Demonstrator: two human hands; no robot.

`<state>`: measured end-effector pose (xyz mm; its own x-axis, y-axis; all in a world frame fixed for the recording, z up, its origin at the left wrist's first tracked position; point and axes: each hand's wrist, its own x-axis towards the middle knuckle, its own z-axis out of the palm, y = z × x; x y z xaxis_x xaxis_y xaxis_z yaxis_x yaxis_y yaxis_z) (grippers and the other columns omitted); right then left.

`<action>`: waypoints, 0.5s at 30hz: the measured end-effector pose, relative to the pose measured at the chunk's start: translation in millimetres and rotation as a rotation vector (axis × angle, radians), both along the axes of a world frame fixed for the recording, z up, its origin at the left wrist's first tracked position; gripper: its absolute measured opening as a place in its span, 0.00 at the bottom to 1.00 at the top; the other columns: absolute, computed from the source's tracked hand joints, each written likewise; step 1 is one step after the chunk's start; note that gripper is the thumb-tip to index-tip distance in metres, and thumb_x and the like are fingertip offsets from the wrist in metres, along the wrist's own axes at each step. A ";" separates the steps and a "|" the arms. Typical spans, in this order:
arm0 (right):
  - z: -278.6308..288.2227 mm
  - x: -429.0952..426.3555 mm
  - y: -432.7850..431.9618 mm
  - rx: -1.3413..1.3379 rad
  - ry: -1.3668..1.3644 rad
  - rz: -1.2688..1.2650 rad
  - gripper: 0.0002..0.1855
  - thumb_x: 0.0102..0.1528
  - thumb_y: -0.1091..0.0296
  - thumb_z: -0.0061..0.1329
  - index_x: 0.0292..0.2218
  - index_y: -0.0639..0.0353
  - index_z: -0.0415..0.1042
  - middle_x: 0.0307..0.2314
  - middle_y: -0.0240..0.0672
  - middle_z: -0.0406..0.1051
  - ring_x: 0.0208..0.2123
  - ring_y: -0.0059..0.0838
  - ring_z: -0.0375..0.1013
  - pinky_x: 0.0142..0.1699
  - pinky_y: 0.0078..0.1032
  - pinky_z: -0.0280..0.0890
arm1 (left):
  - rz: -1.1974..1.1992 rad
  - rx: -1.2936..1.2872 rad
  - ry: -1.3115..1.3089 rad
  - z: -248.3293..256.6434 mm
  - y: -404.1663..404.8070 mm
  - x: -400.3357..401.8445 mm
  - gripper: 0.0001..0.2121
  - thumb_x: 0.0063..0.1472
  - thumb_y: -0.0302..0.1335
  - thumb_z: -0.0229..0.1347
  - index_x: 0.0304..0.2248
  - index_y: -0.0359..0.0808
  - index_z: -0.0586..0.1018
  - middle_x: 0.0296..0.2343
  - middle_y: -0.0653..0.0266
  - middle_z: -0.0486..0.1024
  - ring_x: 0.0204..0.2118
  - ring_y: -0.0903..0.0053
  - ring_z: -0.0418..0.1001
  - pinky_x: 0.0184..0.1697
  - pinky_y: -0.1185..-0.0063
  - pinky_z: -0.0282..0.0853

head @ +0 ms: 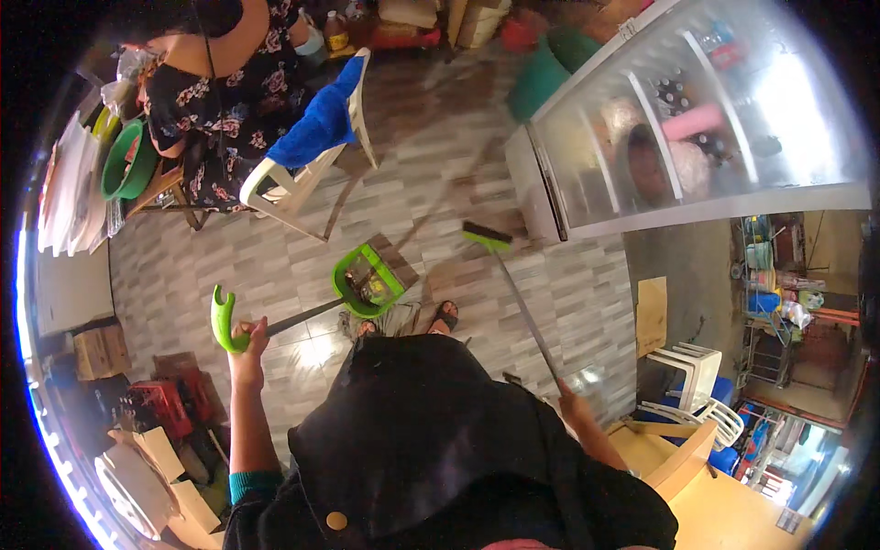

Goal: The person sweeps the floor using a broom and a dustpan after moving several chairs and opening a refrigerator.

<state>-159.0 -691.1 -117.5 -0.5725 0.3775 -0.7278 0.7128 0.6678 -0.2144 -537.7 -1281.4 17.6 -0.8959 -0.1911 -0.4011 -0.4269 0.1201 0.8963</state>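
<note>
My left hand point(250, 335) grips the long handle of a green dustpan point(342, 302) near its hooked top end. Some litter point(375, 285) lies in the pan, which is down at the tiled floor point(289, 254) before my feet. In my right hand point(576, 405) is the grey pole of a broom point(524, 292). Its green head with dark bristles point(487, 234) is at the floor, apart from the dustpan and to its right, close to the base of a glass-door fridge point(660, 137).
A person in a flowered dress point(227, 103) sits at the upper left on a white plastic chair point(295, 185) with a blue cloth point(320, 120) over its back. A green bin point(550, 75) stands beside the fridge. Cardboard boxes point(148, 474) and red crates point(172, 405) are lower left; a wooden desk point(729, 495) is lower right.
</note>
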 end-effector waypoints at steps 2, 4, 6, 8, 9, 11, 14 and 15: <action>65.7 -81.1 -24.7 0.067 0.006 0.281 0.26 0.51 0.63 0.36 0.52 0.37 0.51 0.26 0.53 0.67 0.28 0.48 0.68 0.32 0.40 0.61 | -0.002 -0.070 0.009 -2.2 -24.2 19.3 0.10 0.50 0.29 0.54 0.20 0.38 0.65 0.20 0.73 0.62 0.23 0.88 0.57 0.30 0.86 0.57; 81.6 -149.2 -37.8 0.113 -0.032 0.394 0.25 0.52 0.62 0.34 0.51 0.32 0.51 0.24 0.51 0.67 0.26 0.48 0.67 0.31 0.40 0.61 | 0.000 -0.112 -0.035 9.6 -34.7 32.4 0.08 0.50 0.27 0.53 0.20 0.37 0.66 0.21 0.70 0.64 0.28 0.84 0.63 0.34 0.84 0.60; 43.7 -199.5 -32.2 0.085 0.121 0.598 0.24 0.52 0.61 0.35 0.51 0.33 0.52 0.23 0.50 0.67 0.25 0.48 0.66 0.31 0.40 0.61 | 0.000 -0.085 0.005 12.2 -51.2 44.4 0.07 0.51 0.26 0.52 0.21 0.36 0.66 0.23 0.69 0.65 0.33 0.78 0.66 0.38 0.81 0.61; 36.3 -272.8 -66.4 -0.119 0.118 0.482 0.23 0.52 0.61 0.37 0.50 0.30 0.54 0.23 0.49 0.66 0.25 0.48 0.67 0.31 0.39 0.61 | 0.047 -0.087 -0.036 12.5 -65.4 60.0 0.05 0.52 0.24 0.50 0.22 0.34 0.68 0.25 0.66 0.68 0.42 0.66 0.66 0.44 0.76 0.61; 21.3 -299.0 -77.1 -0.076 0.134 0.581 0.22 0.52 0.62 0.37 0.49 0.28 0.56 0.24 0.49 0.67 0.26 0.47 0.67 0.32 0.38 0.62 | 0.041 -0.097 0.007 17.5 -64.2 62.6 0.04 0.52 0.24 0.49 0.22 0.35 0.68 0.27 0.65 0.68 0.43 0.67 0.66 0.43 0.76 0.61; 10.2 -347.1 -114.6 -0.069 0.196 0.649 0.22 0.52 0.61 0.38 0.48 0.25 0.56 0.24 0.48 0.67 0.27 0.46 0.67 0.32 0.36 0.62 | 0.100 -0.113 -0.013 24.4 -65.9 72.9 0.05 0.53 0.25 0.49 0.22 0.35 0.68 0.28 0.63 0.69 0.44 0.67 0.66 0.44 0.74 0.60; -27.5 -362.4 -132.2 -0.034 0.200 0.670 0.23 0.52 0.62 0.37 0.48 0.22 0.56 0.24 0.47 0.67 0.28 0.45 0.68 0.32 0.37 0.63 | 0.171 -0.024 0.019 33.9 -53.3 80.1 0.06 0.55 0.27 0.49 0.22 0.35 0.68 0.26 0.64 0.68 0.44 0.68 0.65 0.45 0.73 0.59; -28.5 -358.8 -128.2 -0.028 0.152 0.679 0.23 0.52 0.62 0.37 0.48 0.21 0.56 0.25 0.47 0.67 0.28 0.45 0.68 0.32 0.37 0.63 | 0.178 -0.052 0.027 37.0 -49.3 84.9 0.06 0.55 0.27 0.49 0.23 0.35 0.68 0.26 0.64 0.68 0.44 0.68 0.65 0.46 0.73 0.59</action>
<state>-517.8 -819.3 -146.0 -0.7719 -0.1179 -0.6247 0.0997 0.9480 -0.3022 -452.8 -1330.7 54.6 -0.8564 -0.3671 -0.3630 -0.4214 0.0911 0.9023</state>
